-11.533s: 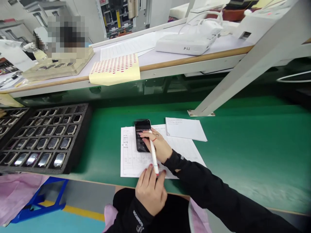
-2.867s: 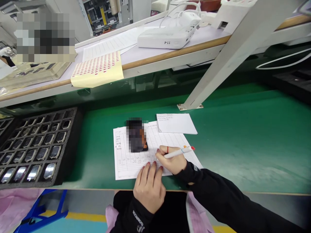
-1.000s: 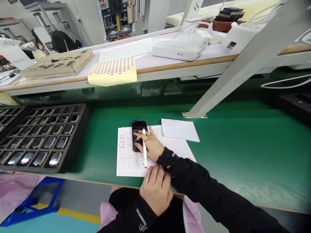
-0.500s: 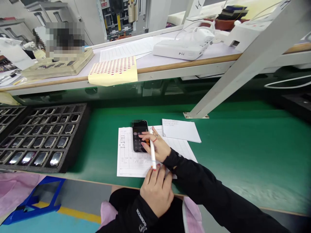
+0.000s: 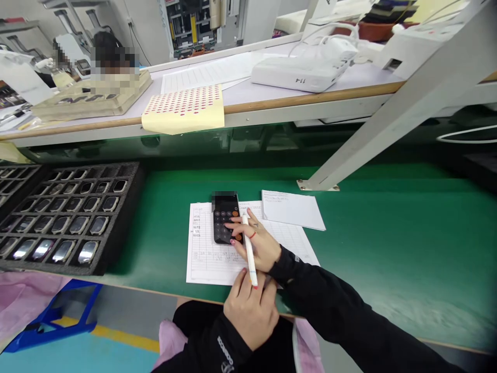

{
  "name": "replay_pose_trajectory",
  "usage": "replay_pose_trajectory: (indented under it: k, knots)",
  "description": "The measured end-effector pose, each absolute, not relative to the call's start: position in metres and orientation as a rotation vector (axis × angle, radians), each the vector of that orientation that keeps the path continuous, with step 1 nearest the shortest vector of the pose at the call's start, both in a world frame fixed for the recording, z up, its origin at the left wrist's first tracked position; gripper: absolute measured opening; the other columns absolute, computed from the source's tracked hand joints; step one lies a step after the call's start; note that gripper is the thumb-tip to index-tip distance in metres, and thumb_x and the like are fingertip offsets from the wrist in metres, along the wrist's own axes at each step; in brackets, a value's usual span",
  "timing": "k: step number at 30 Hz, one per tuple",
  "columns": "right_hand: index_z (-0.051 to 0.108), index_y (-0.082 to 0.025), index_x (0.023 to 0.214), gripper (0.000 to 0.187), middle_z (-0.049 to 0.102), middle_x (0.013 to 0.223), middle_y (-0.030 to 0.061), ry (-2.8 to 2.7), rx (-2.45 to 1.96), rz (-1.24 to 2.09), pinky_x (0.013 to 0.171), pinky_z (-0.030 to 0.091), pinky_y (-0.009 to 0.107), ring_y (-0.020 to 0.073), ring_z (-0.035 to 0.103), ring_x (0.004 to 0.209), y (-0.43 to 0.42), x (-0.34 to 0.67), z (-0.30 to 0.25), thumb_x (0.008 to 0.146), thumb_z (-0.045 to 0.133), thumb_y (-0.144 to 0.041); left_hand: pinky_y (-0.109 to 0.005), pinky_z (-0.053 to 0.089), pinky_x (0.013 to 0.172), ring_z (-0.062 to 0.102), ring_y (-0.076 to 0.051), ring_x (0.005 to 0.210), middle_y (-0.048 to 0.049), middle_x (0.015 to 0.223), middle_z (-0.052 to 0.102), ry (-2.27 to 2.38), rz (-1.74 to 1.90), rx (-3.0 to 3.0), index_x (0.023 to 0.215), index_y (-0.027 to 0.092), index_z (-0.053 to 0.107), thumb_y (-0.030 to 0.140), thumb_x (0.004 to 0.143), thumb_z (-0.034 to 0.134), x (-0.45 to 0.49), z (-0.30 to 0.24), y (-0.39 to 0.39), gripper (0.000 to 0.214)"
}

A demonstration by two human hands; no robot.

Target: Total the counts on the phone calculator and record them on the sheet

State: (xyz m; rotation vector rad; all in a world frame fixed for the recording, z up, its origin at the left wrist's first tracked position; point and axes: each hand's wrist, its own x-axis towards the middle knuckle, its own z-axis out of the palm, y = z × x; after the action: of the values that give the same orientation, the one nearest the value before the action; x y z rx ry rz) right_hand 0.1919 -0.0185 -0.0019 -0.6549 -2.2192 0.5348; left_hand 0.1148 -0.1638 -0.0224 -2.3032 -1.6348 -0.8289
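A black phone [image 5: 224, 220] showing a calculator keypad lies on a printed form [image 5: 205, 248] on the green bench [image 5: 388, 233]. My right hand [image 5: 258, 243] rests over the phone's lower right, fingertips on the keys, with a white pen [image 5: 249, 254] held between its fingers, pointing back toward me. My left hand [image 5: 250, 308] lies flat at the form's near edge, fingers stretched out, pressing the paper down. It holds nothing.
A small white note sheet [image 5: 292, 209] lies right of the phone. A black foam tray [image 5: 66, 220] of several small glass parts sits at the left. Above is a shelf with a yellow sticker sheet [image 5: 184, 109] and a white device [image 5: 306, 70]. A slanted white strut [image 5: 388, 109] stands at the right.
From writing on the form 2.9 s ago, my right hand moved onto the phone with the pen tucked between its fingers. Over the last second it shifted slightly lower on the keypad.
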Motion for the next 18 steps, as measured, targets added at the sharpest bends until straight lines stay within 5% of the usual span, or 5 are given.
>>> replay_pose_trajectory:
  k: [7, 18]
  knots:
    - [0.048, -0.023, 0.095, 0.017, 0.068, 0.111, 0.0106, -2.114, -0.885, 0.447, 0.107, 0.025, 0.067, 0.0294, 0.058, 0.114, -0.007, 0.194, -0.007, 0.080, 0.056, -0.021, -0.034, 0.036, 0.108, 0.051, -0.021, 0.122, -0.0038, 0.131, 0.058, -1.629, -0.821, -2.317, 0.122, 0.019, 0.060, 0.026, 0.083, 0.052, 0.115, -0.023, -0.163, 0.041]
    - [0.049, -0.024, 0.092, 0.011, 0.072, 0.099, 0.0080, -1.546, -1.030, 0.592, 0.097, 0.045, 0.049, 0.0231, 0.063, 0.107, -0.005, 0.215, 0.014, 0.093, 0.045, -0.034, -0.034, 0.036, 0.109, 0.048, -0.020, 0.126, -0.0027, 0.135, 0.054, -1.649, -0.804, -2.326, 0.124, 0.020, 0.059, 0.025, 0.083, 0.051, 0.116, -0.021, -0.163, 0.042]
